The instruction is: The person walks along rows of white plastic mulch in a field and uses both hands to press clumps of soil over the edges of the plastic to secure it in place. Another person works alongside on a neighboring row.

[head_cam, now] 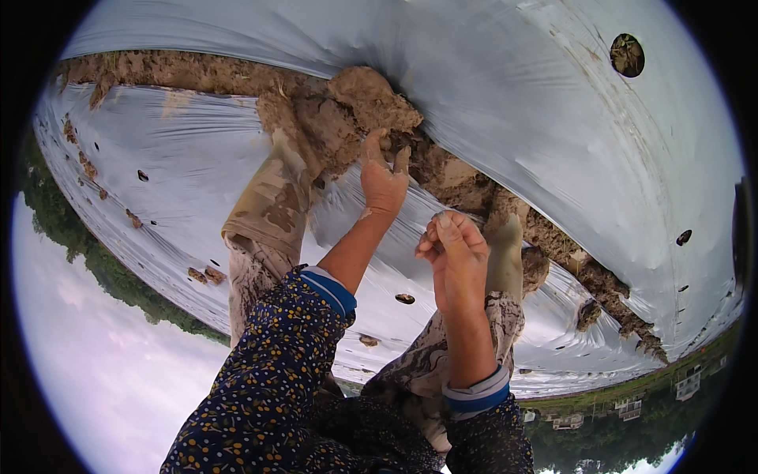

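Note:
Muddy and with fingers apart, my left hand (384, 178) reaches to the edge of a big wet clod of soil (373, 98) beside my left boot; some fingertips are hidden against the mud. My right hand (461, 255) is raised over the plastic near my right boot, its thumb tip against the curled fingers; nothing shows in it. Mud coats my left rubber boot (269, 198) and the lower part of my right boot (504, 255). Silver plastic mulch film (509, 106) covers the bed ahead, its edge beside the soil.
A muddy furrow (462, 183) runs between film-covered beds. The bed behind my legs, also under silver film (183, 142), has planting holes and scattered clods. A round planting hole (627, 55) opens in the front bed. Trees and several buildings stand beyond the field.

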A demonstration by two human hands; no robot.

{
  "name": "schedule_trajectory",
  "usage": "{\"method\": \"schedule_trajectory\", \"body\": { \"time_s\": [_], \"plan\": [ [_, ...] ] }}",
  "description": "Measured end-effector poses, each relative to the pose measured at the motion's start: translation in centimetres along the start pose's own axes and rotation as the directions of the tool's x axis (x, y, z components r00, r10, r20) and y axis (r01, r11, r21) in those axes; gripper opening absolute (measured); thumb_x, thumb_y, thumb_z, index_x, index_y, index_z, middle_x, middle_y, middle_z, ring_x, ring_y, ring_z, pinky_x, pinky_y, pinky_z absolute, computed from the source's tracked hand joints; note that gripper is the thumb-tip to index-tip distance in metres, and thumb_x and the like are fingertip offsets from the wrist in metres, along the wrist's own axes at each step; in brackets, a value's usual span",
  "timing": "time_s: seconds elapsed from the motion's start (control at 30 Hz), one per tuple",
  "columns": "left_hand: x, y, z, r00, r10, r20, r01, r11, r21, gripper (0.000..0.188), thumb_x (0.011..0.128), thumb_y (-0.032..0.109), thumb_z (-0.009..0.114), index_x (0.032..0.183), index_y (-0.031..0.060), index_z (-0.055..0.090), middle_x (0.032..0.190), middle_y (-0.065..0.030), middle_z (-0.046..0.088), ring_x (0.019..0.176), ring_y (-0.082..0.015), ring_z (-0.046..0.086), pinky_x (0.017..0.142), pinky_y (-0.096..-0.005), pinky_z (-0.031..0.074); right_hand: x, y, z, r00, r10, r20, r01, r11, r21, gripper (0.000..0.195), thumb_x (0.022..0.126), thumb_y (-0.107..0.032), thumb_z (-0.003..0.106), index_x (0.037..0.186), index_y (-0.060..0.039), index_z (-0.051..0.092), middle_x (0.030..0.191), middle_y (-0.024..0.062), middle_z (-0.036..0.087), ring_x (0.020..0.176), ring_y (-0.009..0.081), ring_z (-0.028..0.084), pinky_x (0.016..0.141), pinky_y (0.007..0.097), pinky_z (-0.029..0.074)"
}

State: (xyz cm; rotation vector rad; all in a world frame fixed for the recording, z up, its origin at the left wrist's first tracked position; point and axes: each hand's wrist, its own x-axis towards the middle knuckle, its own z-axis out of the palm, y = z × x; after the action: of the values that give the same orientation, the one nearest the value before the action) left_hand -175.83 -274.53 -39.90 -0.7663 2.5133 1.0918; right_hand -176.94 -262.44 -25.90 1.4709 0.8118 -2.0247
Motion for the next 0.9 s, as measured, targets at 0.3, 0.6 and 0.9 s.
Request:
{"method": "schedule_trajectory", "body": {
  "time_s": [0.3,0.6,0.9],
  "plan": [
    [-0.4,-1.5,7.2,0.736,-0.514,0.44,0.289,0.827,0.482,0.086,0.055,0.023,0.075,0.125,0.0062,0.027,0.128,-0.0192,0.027,0.108,-0.033,0.042,0.087,-0.0345,0.04,-0.2,-1.7,-1.6,0.998,-0.051,-0.021,0.053,0.992,0.113,0.015,0.082,-0.018,0.053,0.079,-0.0028,0.054,0.07,0.0025,0.052,0.06,0.0096,0.049,0.055,0.0229,0.043],
    [-1.2,-0.2,7.1,0.782,-0.509,0.359,0.287,0.806,0.518,0.087,0.052,0.029,0.076,0.121,0.006,0.029,0.122,-0.0184,0.032,0.104,-0.0336,0.044,0.084,-0.0361,0.04,-0.5,-1.7,-2.1,0.999,-0.043,-0.011,0.044,0.984,0.174,0.014,0.084,-0.015,0.051,0.083,-0.0013,0.053,0.071,0.0038,0.052,0.06,0.0107,0.049,0.056,0.0242,0.043],
    [-1.7,-1.2,7.2,0.932,-0.171,0.319,0.058,0.94,0.335,0.077,0.05,0.034,0.078,0.107,-0.0004,0.039,0.106,-0.0183,0.046,0.098,-0.0328,0.044,0.083,-0.035,0.04,-0.3,-1.3,-2.2,0.999,-0.034,-0.04,0.04,0.986,0.162,0.013,0.084,-0.015,0.05,0.082,-0.0016,0.052,0.071,0.004,0.051,0.06,0.0118,0.05,0.056,0.0255,0.043]
  ]
}}
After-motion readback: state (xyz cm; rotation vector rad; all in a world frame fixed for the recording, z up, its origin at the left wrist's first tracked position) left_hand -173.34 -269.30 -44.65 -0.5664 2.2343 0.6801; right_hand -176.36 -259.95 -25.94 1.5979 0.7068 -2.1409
